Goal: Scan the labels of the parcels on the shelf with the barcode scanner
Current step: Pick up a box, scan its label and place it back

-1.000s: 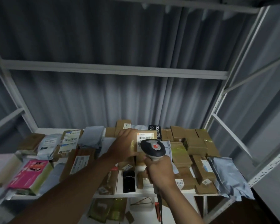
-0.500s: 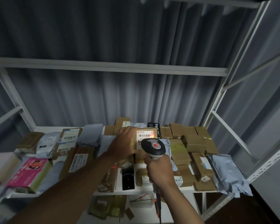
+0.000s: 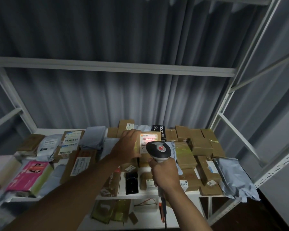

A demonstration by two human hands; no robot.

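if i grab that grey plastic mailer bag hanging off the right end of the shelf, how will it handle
The grey mailer bag is wrinkled and droops past the shelf edge, so it will probably flop and sag when lifted. Its film looks glossy, so it may slip in a loose grip. It lies fairly flat, suggesting light contents, though that is uncertain.
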